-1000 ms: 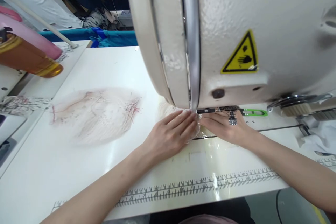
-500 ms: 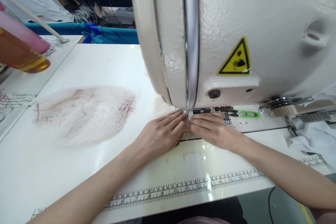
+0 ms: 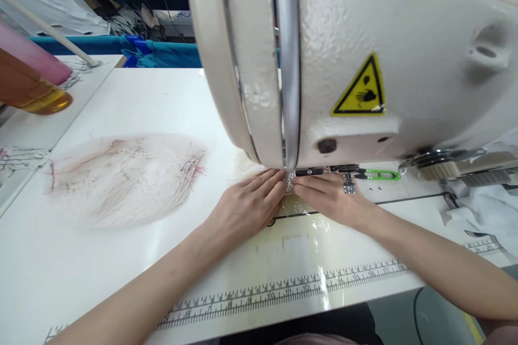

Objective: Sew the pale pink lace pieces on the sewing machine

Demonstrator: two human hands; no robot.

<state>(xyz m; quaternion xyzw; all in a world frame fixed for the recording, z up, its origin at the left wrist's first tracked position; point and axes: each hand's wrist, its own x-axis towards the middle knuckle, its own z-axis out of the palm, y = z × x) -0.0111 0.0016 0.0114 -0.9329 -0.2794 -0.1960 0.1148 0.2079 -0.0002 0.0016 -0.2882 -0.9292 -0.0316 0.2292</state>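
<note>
A large cream sewing machine head (image 3: 364, 54) fills the upper middle and hides the needle area. My left hand (image 3: 246, 205) lies flat on the white table with its fingers stretched out, pressing a thin sheer piece of fabric (image 3: 288, 182) just under the machine. My right hand (image 3: 327, 197) lies opposite, fingers extended and together, fingertips meeting the left hand's on the same fabric by the presser foot (image 3: 348, 183). Neither hand grips anything I can see.
A pile of sheer pale fabric with red threads (image 3: 125, 178) lies to the left. Green thread snips (image 3: 378, 174) sit behind my right hand. A printed ruler (image 3: 275, 294) runs along the table's front edge. An amber bottle (image 3: 36, 94) stands far left; a person in white is at the back.
Both hands have slid slightly left under the machine head, fingertips staying together on the fabric. The view shifted a little; nothing was picked up or released.
</note>
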